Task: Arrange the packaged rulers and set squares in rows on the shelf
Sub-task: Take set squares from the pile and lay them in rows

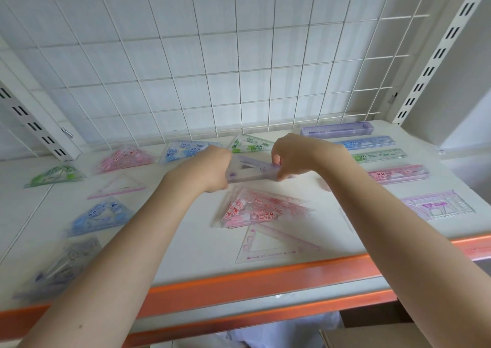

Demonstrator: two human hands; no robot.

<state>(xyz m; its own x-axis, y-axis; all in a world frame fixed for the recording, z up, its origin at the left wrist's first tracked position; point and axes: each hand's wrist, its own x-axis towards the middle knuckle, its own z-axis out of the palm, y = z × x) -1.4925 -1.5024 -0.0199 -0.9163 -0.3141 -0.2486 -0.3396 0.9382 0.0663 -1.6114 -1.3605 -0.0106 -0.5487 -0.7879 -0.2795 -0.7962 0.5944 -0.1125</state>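
Two bare forearms, no sleeves showing; left hand and right hand wear no rings or watch.

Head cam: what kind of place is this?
Probably a stationery shop's display shelving. Signs: a white wire grid back panel, slotted uprights, an orange-edged shelf, and packaged set squares and rulers laid out by colour.

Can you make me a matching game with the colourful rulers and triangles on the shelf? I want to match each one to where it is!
Things:
1. purple set square
2. purple ruler box
3. pink set squares
4. green set square

Places:
A. far left of the shelf
B. held in both hands
C. back right, by the wire grid
D. middle, just in front of the hands

Pairs: 1-B, 2-C, 3-D, 4-A
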